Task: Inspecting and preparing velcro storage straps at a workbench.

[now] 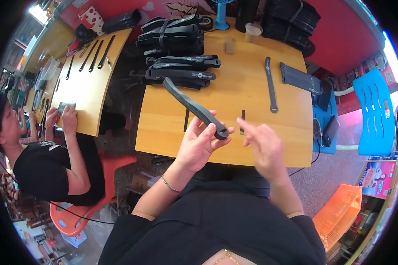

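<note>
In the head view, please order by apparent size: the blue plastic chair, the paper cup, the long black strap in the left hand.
1. Blue plastic chair
2. Long black strap in the left hand, though nearness to the camera enlarges it
3. Small beige paper cup

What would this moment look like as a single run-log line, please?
left hand: holds dark strap above wooden table | right hand: open, empty, beside strap end | loose strap: flat on table

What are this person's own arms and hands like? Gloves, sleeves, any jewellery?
Both hands are bare, no gloves. The left hand has a thin metal bangle on its wrist; the right hand looks blurred and shows no ring or watch that I can make out. The forearms are uncovered, and a black short-sleeved top covers the upper arms.
</note>
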Action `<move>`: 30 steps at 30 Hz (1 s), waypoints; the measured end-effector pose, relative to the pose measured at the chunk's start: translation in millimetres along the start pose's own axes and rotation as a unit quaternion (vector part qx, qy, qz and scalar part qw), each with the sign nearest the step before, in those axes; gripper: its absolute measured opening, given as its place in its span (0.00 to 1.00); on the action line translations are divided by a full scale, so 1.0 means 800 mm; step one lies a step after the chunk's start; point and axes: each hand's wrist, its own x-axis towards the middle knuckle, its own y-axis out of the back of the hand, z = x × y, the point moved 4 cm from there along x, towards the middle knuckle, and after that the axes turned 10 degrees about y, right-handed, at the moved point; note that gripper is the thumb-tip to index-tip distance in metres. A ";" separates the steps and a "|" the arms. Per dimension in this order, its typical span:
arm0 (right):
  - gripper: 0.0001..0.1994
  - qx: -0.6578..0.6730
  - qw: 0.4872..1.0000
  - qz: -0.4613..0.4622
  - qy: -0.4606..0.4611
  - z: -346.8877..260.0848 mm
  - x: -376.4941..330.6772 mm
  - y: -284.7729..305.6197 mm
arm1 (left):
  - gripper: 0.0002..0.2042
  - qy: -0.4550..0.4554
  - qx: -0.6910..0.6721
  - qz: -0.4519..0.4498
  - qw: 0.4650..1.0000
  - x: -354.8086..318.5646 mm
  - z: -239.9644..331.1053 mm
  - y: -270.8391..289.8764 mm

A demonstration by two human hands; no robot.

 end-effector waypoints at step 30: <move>0.25 -0.006 0.997 0.058 -0.049 -0.012 -0.023 -0.035 | 0.18 -0.236 0.135 0.046 0.961 -0.006 0.004 -0.021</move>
